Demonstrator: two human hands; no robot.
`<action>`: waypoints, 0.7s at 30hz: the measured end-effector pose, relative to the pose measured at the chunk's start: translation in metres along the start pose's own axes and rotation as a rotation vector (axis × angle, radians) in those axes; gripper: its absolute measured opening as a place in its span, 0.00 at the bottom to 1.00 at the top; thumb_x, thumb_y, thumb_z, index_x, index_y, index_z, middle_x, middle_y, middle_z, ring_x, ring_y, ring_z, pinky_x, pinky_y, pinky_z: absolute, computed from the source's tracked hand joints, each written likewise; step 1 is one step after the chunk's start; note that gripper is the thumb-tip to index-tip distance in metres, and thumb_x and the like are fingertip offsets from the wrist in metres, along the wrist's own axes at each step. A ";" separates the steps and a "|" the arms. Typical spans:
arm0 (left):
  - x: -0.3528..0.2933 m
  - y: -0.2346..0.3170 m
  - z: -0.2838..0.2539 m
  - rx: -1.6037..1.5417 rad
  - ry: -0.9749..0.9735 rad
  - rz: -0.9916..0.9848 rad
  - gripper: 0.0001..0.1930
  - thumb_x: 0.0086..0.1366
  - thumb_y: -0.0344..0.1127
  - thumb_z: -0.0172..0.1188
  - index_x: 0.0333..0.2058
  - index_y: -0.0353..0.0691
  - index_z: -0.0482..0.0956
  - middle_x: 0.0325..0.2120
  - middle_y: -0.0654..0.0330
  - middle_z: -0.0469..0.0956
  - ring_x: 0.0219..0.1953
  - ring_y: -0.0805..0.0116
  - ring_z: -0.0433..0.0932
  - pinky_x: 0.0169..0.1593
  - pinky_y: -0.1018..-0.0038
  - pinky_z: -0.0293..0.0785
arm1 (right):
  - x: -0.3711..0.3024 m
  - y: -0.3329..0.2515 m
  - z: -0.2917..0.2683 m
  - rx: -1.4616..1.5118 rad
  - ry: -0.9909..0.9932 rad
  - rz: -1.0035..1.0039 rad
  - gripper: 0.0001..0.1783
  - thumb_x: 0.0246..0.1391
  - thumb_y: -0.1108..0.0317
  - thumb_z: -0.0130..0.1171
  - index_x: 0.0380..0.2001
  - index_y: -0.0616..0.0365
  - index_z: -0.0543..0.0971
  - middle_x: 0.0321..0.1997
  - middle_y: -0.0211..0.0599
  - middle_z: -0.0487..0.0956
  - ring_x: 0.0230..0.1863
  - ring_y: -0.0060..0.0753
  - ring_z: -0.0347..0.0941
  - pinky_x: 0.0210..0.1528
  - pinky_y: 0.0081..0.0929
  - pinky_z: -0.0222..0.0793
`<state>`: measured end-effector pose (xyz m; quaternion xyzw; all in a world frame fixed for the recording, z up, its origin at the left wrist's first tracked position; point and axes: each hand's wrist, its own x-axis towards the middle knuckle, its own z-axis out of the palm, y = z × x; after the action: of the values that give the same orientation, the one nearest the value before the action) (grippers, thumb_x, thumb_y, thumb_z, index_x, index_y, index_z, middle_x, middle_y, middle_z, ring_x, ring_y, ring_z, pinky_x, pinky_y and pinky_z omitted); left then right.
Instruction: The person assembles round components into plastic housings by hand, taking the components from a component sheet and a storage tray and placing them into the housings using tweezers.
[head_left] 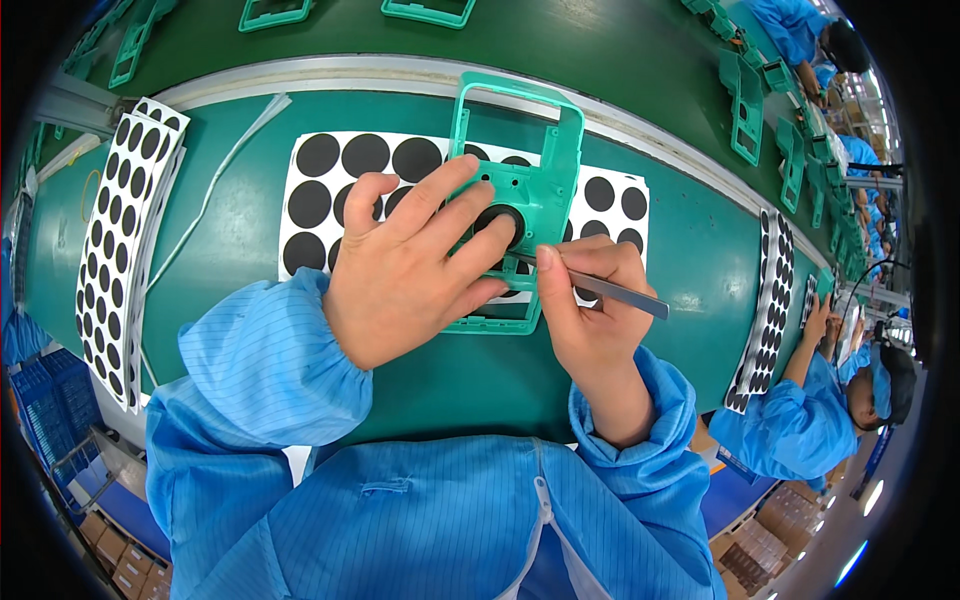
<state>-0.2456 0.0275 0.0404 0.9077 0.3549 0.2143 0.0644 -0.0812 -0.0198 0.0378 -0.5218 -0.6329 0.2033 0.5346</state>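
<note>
Left hand (405, 265) presses green plastic frame (520, 190) flat on sheet of black round stickers (330, 190). Right hand (590, 310) pinches tweezers (600, 288), tips at black disc (500, 222) in frame's round seat. Best keep frame steady, centre disc before pressing.

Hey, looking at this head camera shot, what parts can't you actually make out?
- Head view: lower part of the green plastic frame, covered by the left hand.
- Tweezers tips and the black disc's seating, hidden behind fingers.
- Middle of the sticker sheet, under the frame and right hand.
- Co-worker's work: too small, at the rim.
</note>
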 end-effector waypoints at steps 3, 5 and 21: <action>-0.001 -0.003 0.000 -0.050 0.013 0.012 0.18 0.40 0.45 0.66 0.32 0.50 0.74 0.46 0.65 0.70 0.55 0.65 0.62 0.47 0.59 0.51 | 0.000 0.000 0.000 -0.003 -0.009 0.039 0.07 0.43 0.82 0.60 0.23 0.65 0.70 0.21 0.39 0.73 0.18 0.21 0.70 0.17 0.14 0.63; -0.002 -0.005 0.002 -0.071 0.034 0.035 0.16 0.41 0.46 0.65 0.26 0.49 0.71 0.43 0.62 0.70 0.55 0.65 0.61 0.48 0.59 0.51 | 0.000 0.000 0.001 0.002 0.018 0.012 0.07 0.43 0.82 0.60 0.23 0.65 0.70 0.21 0.39 0.73 0.18 0.21 0.70 0.17 0.14 0.63; -0.001 0.001 0.003 -0.107 0.030 0.021 0.15 0.42 0.44 0.66 0.28 0.50 0.72 0.43 0.61 0.70 0.55 0.64 0.61 0.47 0.58 0.52 | 0.000 -0.004 -0.004 -0.091 0.033 0.002 0.09 0.42 0.83 0.59 0.22 0.64 0.69 0.20 0.38 0.73 0.17 0.23 0.70 0.16 0.16 0.64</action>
<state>-0.2445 0.0259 0.0372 0.9034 0.3342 0.2473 0.1051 -0.0796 -0.0224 0.0425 -0.5495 -0.6319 0.1661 0.5207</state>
